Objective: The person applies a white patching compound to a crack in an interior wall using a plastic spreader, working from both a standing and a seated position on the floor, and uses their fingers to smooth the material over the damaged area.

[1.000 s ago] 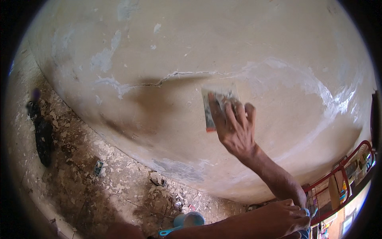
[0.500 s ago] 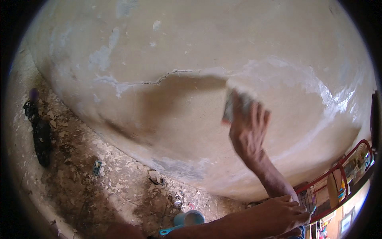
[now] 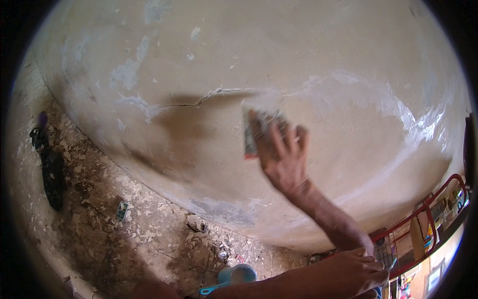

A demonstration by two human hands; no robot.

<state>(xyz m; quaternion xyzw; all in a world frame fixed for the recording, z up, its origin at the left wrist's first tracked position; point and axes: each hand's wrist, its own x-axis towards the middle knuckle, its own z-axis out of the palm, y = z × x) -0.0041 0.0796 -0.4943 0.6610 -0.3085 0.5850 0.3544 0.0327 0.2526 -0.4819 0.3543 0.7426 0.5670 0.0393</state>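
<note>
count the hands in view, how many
2. One hand is flat against the wall, pressing a sanding block just under the crack. The other hand rests low at the bottom right, near the red rack.

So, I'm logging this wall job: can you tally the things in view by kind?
Hands: 2, right hand flat on the wall, left hand low
Sanding blocks: 1, sanding block under the right fingers
Blue cups: 1, blue cup on the floor
Red wire racks: 1, red wire rack
Total: 5
</note>
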